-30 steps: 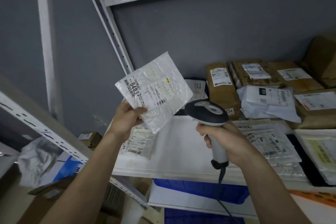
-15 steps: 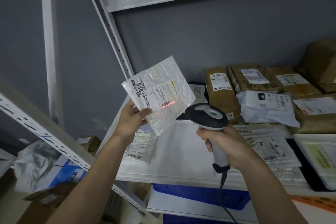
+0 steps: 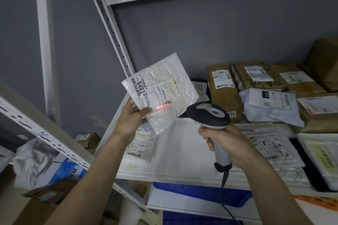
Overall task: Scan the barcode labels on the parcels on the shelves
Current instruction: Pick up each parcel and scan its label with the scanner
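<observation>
Parcel [image 3: 161, 91] in left hand [image 3: 130, 117]

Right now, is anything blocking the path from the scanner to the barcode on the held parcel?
Nothing visible does. The right hand aims the scanner across open air, and its red line lands on the white parcel held by the left hand.

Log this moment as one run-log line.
left hand: holds white mailer | right hand: grips scanner | red beam on barcode
</observation>
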